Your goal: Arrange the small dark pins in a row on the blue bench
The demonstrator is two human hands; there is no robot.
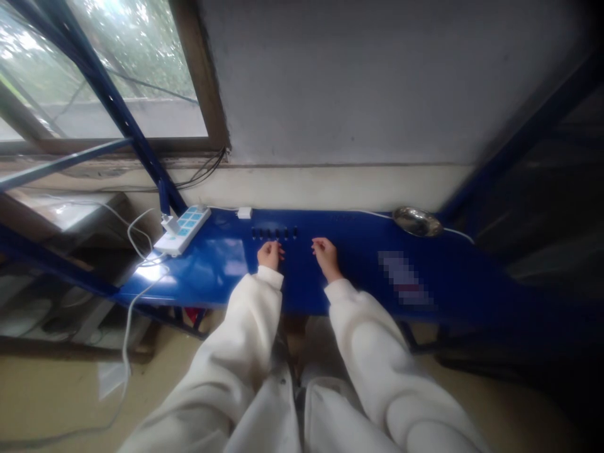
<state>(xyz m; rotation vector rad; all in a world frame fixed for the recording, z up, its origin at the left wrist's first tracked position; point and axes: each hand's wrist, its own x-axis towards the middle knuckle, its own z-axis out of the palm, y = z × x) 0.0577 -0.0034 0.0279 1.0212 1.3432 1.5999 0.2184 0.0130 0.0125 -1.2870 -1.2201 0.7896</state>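
Both my hands rest on a shiny blue table (358,277), in white sleeves. My left hand (270,254) lies palm down with fingers curled, just in front of a short row of small dark objects (275,233). My right hand (324,252) lies a hand's width to the right, its fingers bent down onto the tabletop. Neither hand visibly holds anything, though the fingertips are small and partly hidden. The dark objects are too small to name.
A white power strip (183,229) with blue sockets and white cables lies at the table's left end. A small white adapter (244,212) sits at the back edge. A round metal dish (417,221) stands at the back right. Blue frame bars, a window and a wall stand behind.
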